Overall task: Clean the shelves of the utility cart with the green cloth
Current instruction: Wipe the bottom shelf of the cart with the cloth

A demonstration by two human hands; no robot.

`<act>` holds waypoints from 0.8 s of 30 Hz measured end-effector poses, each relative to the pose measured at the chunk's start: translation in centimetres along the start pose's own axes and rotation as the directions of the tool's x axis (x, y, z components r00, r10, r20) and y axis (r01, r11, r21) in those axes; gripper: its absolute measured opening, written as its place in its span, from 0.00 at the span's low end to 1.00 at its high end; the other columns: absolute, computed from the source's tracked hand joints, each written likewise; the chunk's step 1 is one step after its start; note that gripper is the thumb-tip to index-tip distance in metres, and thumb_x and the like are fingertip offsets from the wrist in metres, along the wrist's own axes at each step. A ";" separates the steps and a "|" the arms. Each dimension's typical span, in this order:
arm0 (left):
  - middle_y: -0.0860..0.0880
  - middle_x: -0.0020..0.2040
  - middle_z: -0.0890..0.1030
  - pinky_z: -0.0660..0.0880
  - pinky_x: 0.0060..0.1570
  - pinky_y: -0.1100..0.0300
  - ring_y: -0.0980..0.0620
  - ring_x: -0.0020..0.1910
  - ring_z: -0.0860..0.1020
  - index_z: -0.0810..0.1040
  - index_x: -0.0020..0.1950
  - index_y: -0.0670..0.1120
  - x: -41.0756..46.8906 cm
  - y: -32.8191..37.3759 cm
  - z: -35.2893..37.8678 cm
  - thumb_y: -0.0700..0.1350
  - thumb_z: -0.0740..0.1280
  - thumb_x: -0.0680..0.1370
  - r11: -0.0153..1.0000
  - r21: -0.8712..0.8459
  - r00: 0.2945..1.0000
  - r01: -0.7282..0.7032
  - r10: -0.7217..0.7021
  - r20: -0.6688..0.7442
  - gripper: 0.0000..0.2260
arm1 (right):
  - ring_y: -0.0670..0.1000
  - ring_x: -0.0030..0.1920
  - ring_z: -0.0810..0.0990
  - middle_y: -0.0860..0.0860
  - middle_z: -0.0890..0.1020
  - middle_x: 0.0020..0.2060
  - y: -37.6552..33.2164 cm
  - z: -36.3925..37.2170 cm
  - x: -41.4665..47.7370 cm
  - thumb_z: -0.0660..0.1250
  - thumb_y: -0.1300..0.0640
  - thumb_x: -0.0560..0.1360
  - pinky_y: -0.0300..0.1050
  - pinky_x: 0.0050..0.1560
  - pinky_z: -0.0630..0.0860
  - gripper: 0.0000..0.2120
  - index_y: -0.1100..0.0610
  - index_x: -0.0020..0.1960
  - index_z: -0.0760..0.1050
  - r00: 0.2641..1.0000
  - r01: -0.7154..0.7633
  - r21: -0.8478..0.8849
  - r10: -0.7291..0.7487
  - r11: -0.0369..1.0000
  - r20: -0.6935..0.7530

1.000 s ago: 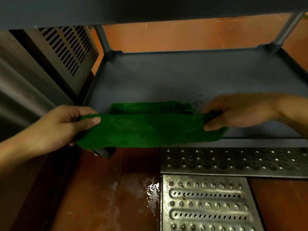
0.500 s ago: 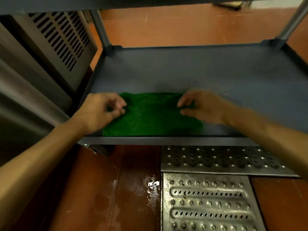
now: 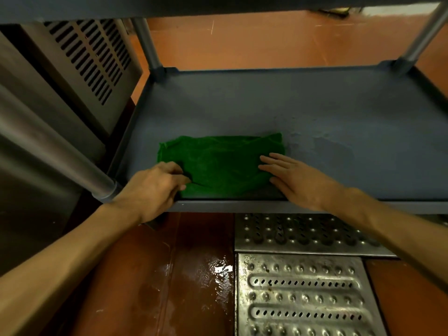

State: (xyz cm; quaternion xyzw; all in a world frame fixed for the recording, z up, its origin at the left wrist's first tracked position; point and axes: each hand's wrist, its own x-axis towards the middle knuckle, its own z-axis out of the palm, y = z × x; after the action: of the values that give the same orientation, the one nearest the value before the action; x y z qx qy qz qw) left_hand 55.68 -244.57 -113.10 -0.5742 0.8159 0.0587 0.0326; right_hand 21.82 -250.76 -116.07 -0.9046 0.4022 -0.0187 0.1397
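Note:
The green cloth [image 3: 218, 163] lies folded flat on the front left part of the grey lower shelf [image 3: 315, 112] of the utility cart. My left hand [image 3: 155, 187] is at the cloth's near left corner, fingers curled and pinching its edge. My right hand [image 3: 293, 178] lies flat with straight fingers on the cloth's right end, partly on the shelf. Wet streaks show on the shelf just right of the cloth.
A steel appliance with a vented panel [image 3: 89, 57] stands close on the left. Cart posts [image 3: 148, 42] rise at the shelf's back corners, and the upper shelf [image 3: 194, 6] overhangs. Below lie a wet red floor [image 3: 194, 275] and perforated metal drain grates [image 3: 303, 294].
The cloth, held up folded between both hands at the shelf's front edge, was laid down on the shelf. My right hand has flattened onto its right end; my left still pinches the left corner.

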 end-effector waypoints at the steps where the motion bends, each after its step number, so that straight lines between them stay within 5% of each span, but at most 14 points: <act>1: 0.49 0.62 0.76 0.78 0.53 0.48 0.46 0.61 0.75 0.79 0.65 0.51 0.0 0.2 0.3 0.48 0.62 0.82 1.000 -0.016 0.999 0.012 -0.013 -0.034 0.13 | 0.51 0.78 0.55 0.50 0.62 0.77 -0.2 0.0 0.0 0.55 0.54 0.84 0.41 0.77 0.50 0.22 0.56 0.76 0.64 0.999 -0.017 0.040 0.018 0.999 -0.041; 4: 0.47 0.53 0.78 0.73 0.49 0.50 0.45 0.52 0.76 0.77 0.57 0.46 -0.2 0.3 0.8 0.45 0.60 0.82 0.984 -0.170 0.989 0.060 -0.082 -0.125 0.08 | 0.54 0.70 0.70 0.53 0.74 0.68 -1.1 -1.1 0.3 0.55 0.53 0.84 0.45 0.71 0.64 0.19 0.58 0.71 0.71 0.989 -0.137 0.156 0.144 0.978 -0.038; 6: 0.48 0.44 0.77 0.69 0.44 0.53 0.46 0.44 0.76 0.73 0.52 0.47 -0.4 0.1 0.4 0.45 0.58 0.83 0.950 -0.293 0.979 0.110 -0.155 -0.134 0.06 | 0.55 0.53 0.78 0.54 0.80 0.51 -1.7 -2.0 0.3 0.54 0.52 0.84 0.50 0.55 0.72 0.15 0.59 0.57 0.75 0.984 -0.164 0.194 0.173 0.967 -0.032; 10: 0.50 0.36 0.76 0.74 0.39 0.49 0.46 0.35 0.77 0.70 0.52 0.51 -1.0 -0.4 -0.2 0.49 0.56 0.83 0.931 -0.348 0.974 0.109 -0.170 -0.151 0.05 | 0.52 0.33 0.74 0.53 0.75 0.32 -2.9 -3.3 -0.4 0.54 0.50 0.84 0.47 0.37 0.65 0.17 0.58 0.42 0.70 0.981 -0.190 0.230 0.193 0.955 0.010; 17: 0.52 0.32 0.76 0.75 0.38 0.47 0.53 0.32 0.76 0.69 0.46 0.56 -2.3 0.4 -0.7 0.57 0.52 0.82 0.924 -0.374 0.980 0.087 -0.146 -0.133 0.10 | 0.56 0.37 0.77 0.56 0.77 0.35 -4.6 -5.0 -1.5 0.54 0.48 0.83 0.52 0.40 0.72 0.19 0.59 0.41 0.72 0.963 -0.254 0.276 0.216 0.927 0.162; 20: 0.52 0.32 0.78 0.77 0.37 0.47 0.55 0.32 0.78 0.72 0.45 0.56 -2.0 0.7 -1.8 0.69 0.49 0.77 0.928 -0.358 0.983 0.106 -0.151 -0.101 0.20 | 0.57 0.47 0.80 0.58 0.80 0.45 -4.8 -6.6 -1.3 0.54 0.44 0.82 0.53 0.48 0.74 0.21 0.61 0.51 0.76 0.947 -0.305 0.302 0.253 0.903 0.201; 24: 0.53 0.34 0.80 0.79 0.36 0.50 0.59 0.33 0.80 0.75 0.45 0.58 -1.1 0.8 -4.0 0.77 0.60 0.67 0.929 -0.359 0.991 0.089 -0.119 -0.064 0.24 | 0.48 0.52 0.79 0.46 0.79 0.53 -4.3 -9.2 -1.5 0.62 0.35 0.75 0.50 0.59 0.76 0.23 0.51 0.60 0.74 0.917 -0.320 0.239 0.237 0.917 0.321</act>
State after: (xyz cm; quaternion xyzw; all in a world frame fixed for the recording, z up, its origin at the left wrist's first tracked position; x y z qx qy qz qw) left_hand 55.36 -243.77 -108.97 -0.6151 0.7610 0.1788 -0.1031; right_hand 22.54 -249.17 -105.93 -0.8005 0.4968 0.0742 0.3268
